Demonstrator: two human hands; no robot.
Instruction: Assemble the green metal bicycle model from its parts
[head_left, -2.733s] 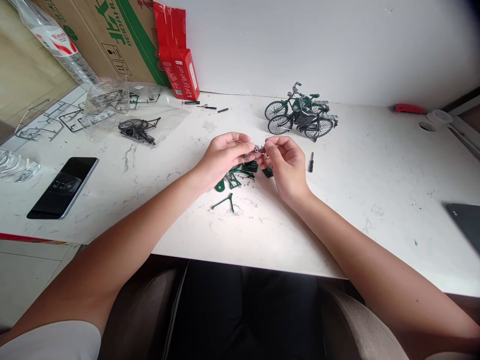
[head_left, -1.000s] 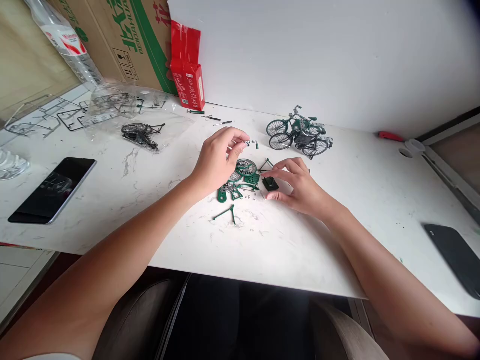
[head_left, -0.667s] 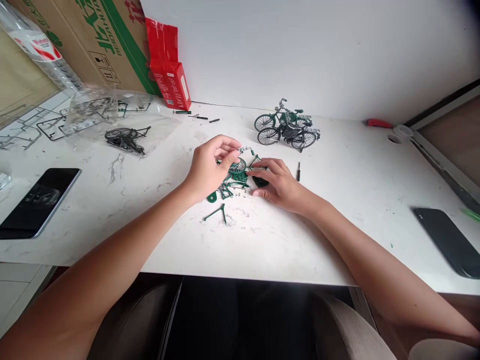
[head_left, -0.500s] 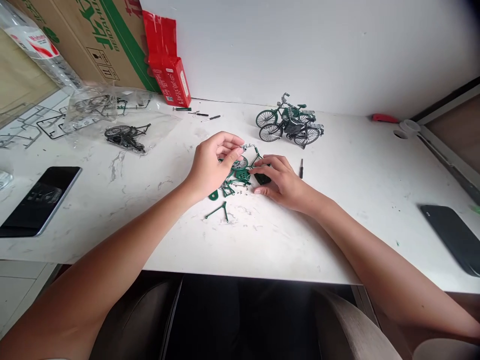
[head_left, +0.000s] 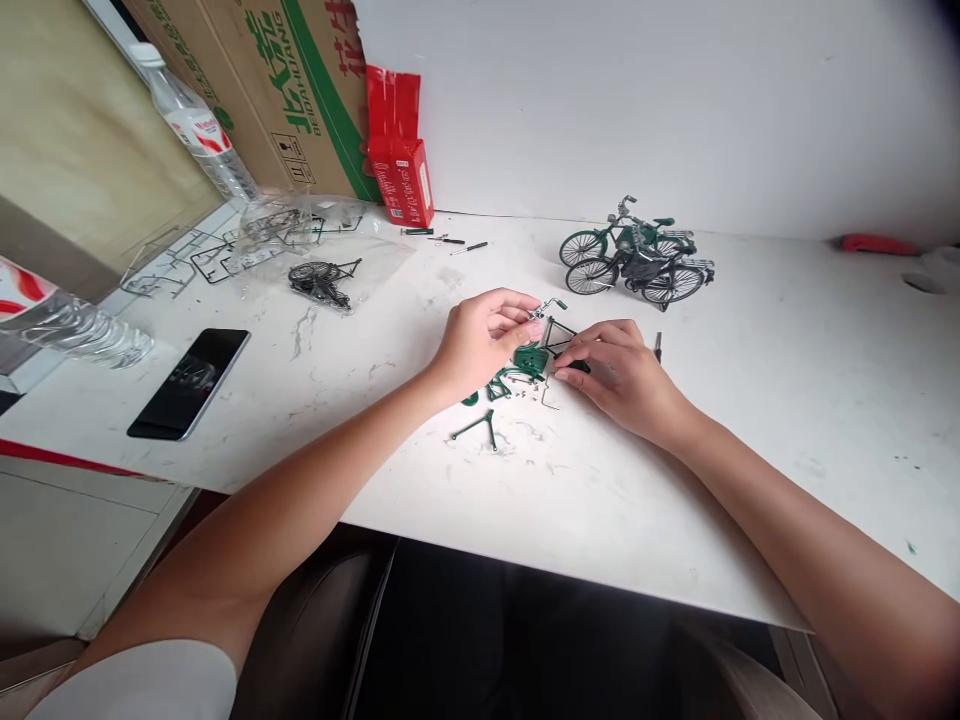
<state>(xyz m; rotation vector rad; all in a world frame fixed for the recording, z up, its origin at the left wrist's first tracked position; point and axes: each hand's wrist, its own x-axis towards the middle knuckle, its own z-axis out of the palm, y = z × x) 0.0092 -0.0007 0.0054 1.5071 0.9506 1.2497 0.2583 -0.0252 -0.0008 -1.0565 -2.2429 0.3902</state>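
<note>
My left hand (head_left: 491, 335) is closed in a pinch on a small silver model-bicycle handlebar (head_left: 555, 303) with a dark green grip, held just above the table. To its right, my right hand (head_left: 615, 370) has thumb and fingertips pressed together over the parts; what lies between them is too small to make out. A thin bent metal wire (head_left: 550, 397) shows just below those fingertips. Between the hands lie a green model frame (head_left: 559, 335), a green plate-like part (head_left: 531, 361) and several tiny metal bits. Nearer me rests a green forked piece (head_left: 480, 427).
Two assembled model bicycles (head_left: 637, 260) stand at the back right. Behind my left hand are a plastic bag with black bicycle parts (head_left: 322, 283), small screwdrivers (head_left: 469, 248) and a red packet (head_left: 401, 170). A phone (head_left: 191, 383) and bottles (head_left: 195, 125) are at left.
The view has swung left, shifting the scene rightward. My right fingers have drawn together into a pinch over the parts. The left hand still holds the handlebar.
</note>
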